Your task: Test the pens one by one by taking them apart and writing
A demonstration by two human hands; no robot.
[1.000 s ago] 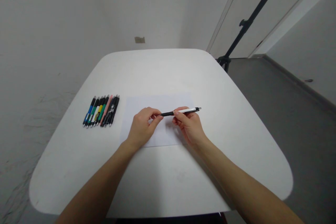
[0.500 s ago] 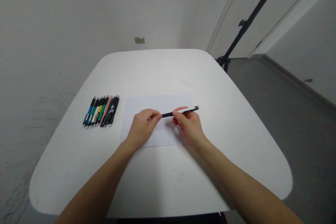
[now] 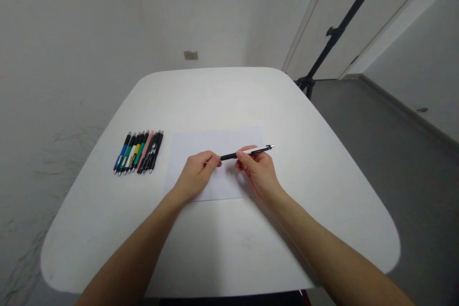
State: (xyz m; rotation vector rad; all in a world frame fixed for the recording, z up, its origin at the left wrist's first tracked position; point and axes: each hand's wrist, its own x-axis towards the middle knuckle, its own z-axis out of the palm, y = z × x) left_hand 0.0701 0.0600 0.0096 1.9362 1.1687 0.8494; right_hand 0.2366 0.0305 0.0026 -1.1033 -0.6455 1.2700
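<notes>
A white pen [image 3: 228,156] with a black grip section and a black clip is held nearly level between both hands. My left hand [image 3: 197,172] pinches its grip end, so the tip there is hidden by the fingers. Around the white barrel, my right hand [image 3: 258,168] is closed, with the clip and the silver button end sticking out to the right. Below the hands a sheet of white paper [image 3: 182,146] lies on the table.
Several pens [image 3: 138,153] in blue, green, yellow, pink and black lie side by side left of the paper. The white table [image 3: 229,95] has rounded corners and stands against the wall. Behind its right side rises a black stand [image 3: 324,50], near a door.
The fingers of my left hand have shifted slightly at the pen's grip end. The pen and my right hand look almost unchanged.
</notes>
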